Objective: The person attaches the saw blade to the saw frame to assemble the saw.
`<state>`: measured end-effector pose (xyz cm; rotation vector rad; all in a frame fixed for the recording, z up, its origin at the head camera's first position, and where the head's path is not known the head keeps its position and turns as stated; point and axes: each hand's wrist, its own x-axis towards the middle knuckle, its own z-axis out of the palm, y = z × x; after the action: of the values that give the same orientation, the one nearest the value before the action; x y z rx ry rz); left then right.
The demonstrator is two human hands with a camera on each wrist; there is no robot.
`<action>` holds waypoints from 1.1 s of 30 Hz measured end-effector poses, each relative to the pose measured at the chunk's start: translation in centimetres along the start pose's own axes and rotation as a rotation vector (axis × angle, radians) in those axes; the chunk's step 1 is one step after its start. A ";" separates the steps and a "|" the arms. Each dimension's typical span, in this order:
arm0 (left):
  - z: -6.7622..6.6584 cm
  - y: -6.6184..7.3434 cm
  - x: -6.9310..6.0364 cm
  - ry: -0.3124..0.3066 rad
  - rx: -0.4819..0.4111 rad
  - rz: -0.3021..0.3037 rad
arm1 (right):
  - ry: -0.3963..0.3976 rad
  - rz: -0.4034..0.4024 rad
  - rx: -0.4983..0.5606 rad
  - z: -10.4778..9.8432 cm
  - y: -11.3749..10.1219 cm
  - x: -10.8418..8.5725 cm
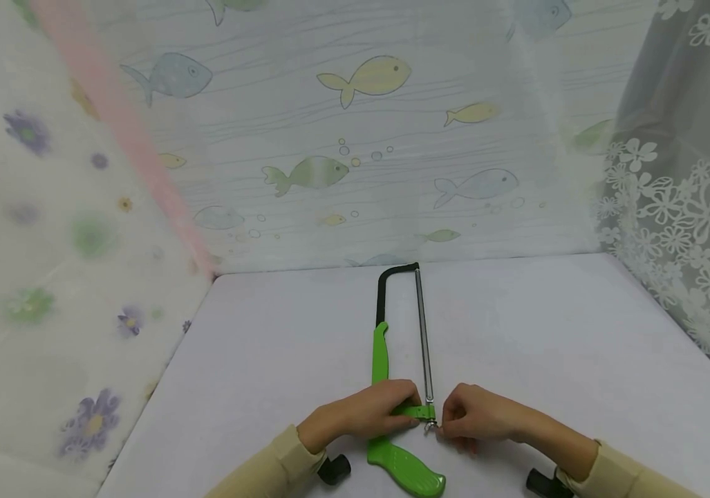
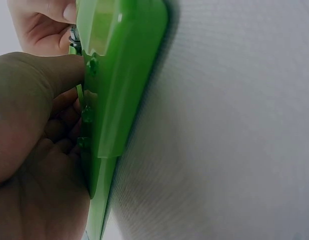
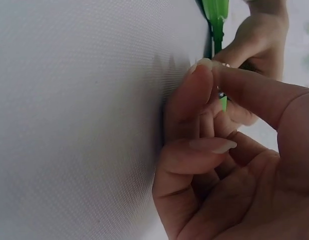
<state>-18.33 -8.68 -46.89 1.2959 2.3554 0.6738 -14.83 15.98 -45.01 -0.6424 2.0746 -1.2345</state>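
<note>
- We are seeing the hacksaw point(image 1: 380, 356) lying on the white table point(image 1: 267, 346) under the left hand point(image 1: 373, 411), its bow stretching away beyond that hand and its handle point(image 1: 407, 472) sitting nearer the body
- We are judging the wing nut point(image 1: 431, 427), just left of the right fingertips, to be the risky spot: small wings and a shallow pinch could be letting the fingers slip
- We are also suspecting the frame could be swivelling if the left hold is loosening while the right is turning
- The blade point(image 1: 424, 332), running away just ahead of the gap between the hands, could be springing loose if tension is dropping suddenly, or nicking a knuckle straying forward
- The left hand is grasping the hacksaw by its green crossbar point(image 1: 419, 412), lying over the spine with the thumb on the near side
- The right hand point(image 1: 479, 413) is curling, thumb and forefinger apparently pinching the wing nut; in the right wrist view the tips are hiding what is between them
- Both forearms are angling inward from the near edge, sleeves point(image 1: 274, 463) pulled back from the wrists
</note>
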 end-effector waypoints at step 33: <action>0.1 -0.1 0.0 -0.003 0.000 -0.005 | 0.020 0.059 0.010 0.8 -0.6 0.5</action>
<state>-18.33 -8.69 -47.07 1.2900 2.3559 0.6695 -14.54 14.86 -44.96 -0.5619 2.0867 -1.2219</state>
